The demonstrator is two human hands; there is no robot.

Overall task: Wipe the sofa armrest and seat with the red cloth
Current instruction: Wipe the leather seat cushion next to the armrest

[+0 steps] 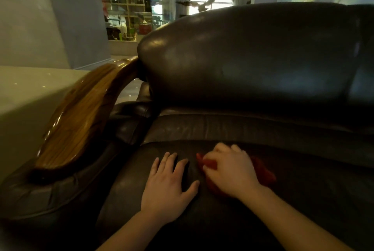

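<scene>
Under the right hand (228,171) grip, clamped: bunched red cloth (263,171) (seemingly blurred) on dark seat (303,210).

Dark leather seat (303,200), red cloth (265,171), left hand (170,181) flat

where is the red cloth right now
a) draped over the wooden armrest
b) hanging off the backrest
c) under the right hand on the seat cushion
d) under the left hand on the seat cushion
c: the red cloth lies bunched beneath the right hand on the dark seat cushion, while the left hand rests flat and bare on the leather beside it.
</scene>
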